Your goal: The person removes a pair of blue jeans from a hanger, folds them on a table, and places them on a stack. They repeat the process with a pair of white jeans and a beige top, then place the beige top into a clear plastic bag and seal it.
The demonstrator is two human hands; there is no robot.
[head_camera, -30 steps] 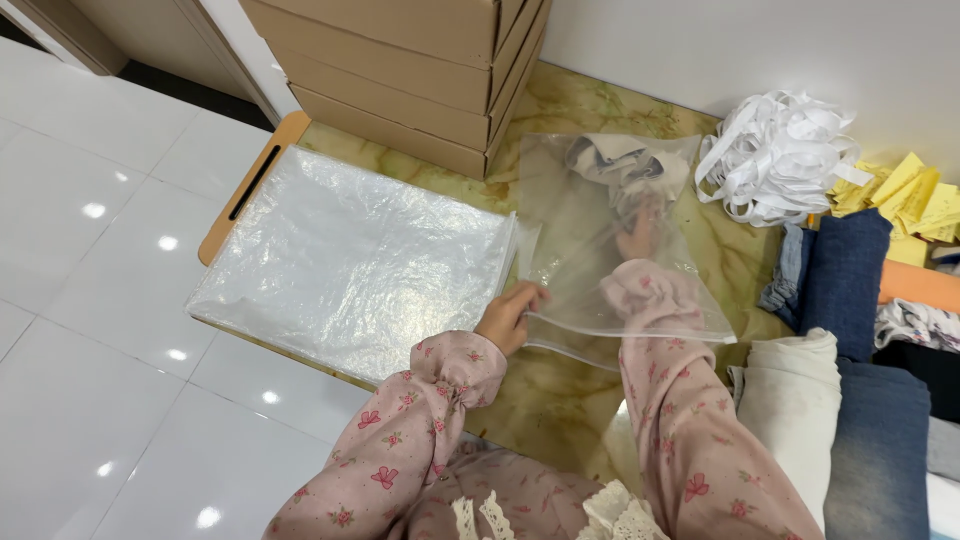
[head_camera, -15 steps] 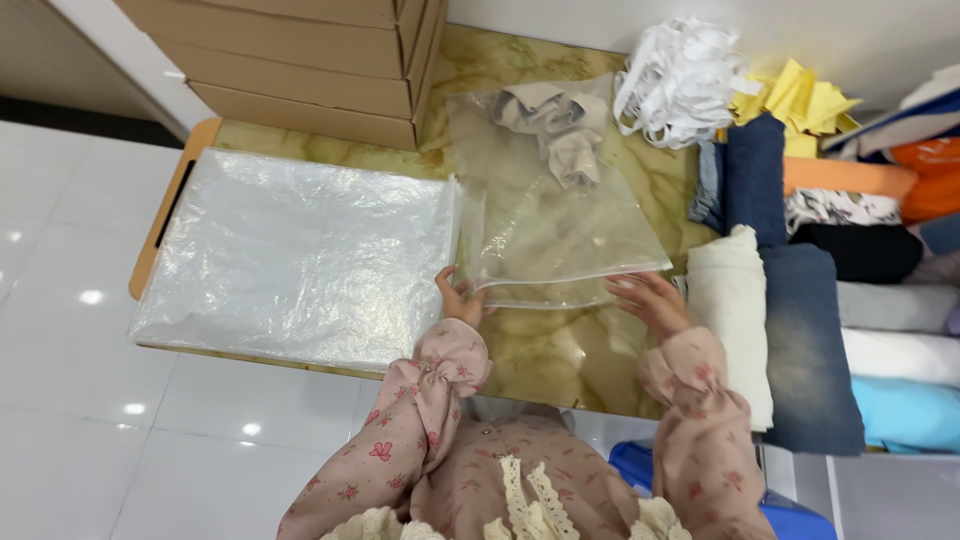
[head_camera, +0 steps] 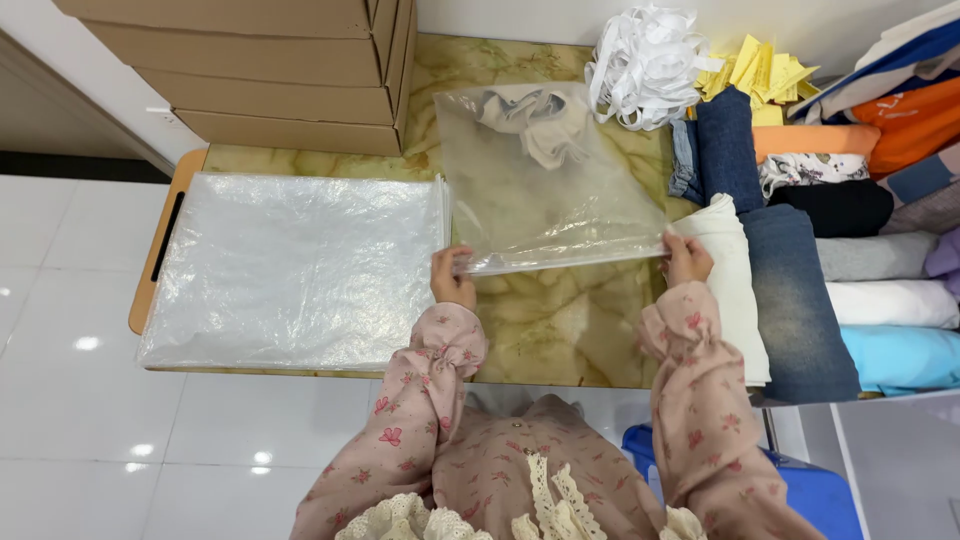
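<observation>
A clear plastic bag point(head_camera: 545, 190) lies flat on the marble-patterned tabletop point(head_camera: 560, 320), with a crumpled grey garment point(head_camera: 535, 120) already inside, pushed toward its far end. The near edge of the bag appears not yet sealed: the left hand point(head_camera: 452, 278) pinches its left corner and the right hand point(head_camera: 686, 260) pinches its right corner, drawing that edge taut between them. The film is thin, glossy and slightly wrinkled. Just left lies a stack of similar clear bags point(head_camera: 290, 265) on a wooden board point(head_camera: 160, 250). Beyond stand brown cardboard boxes point(head_camera: 260, 60), a tangle of white ribbon point(head_camera: 645, 60), yellow tags point(head_camera: 760, 72), and folded clothes point(head_camera: 800, 290) piled at right.
</observation>
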